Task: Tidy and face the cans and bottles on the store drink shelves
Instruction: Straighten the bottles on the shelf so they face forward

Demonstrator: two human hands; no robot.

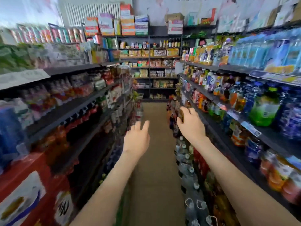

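Note:
I stand in a narrow store aisle with drink shelves on both sides; the picture is blurred. My right hand (190, 123) is raised over the aisle beside the right shelves and grips a small brown object (181, 115), too blurred to name. My left hand (136, 137) hovers over the aisle with relaxed, spread fingers and holds nothing. Bottles of many colours fill the right shelves (216, 128), among them a large green bottle (263, 110) and blue bottles (291, 111). Dark and red bottles (81, 115) line the left shelves.
A tan floor (154, 144) runs between the shelves to a back rack of snack packets (156, 62). Clear water bottles (187, 160) stand on the floor along the right. Red cartons (32, 185) sit at lower left. Boxes are stacked on top of the back rack.

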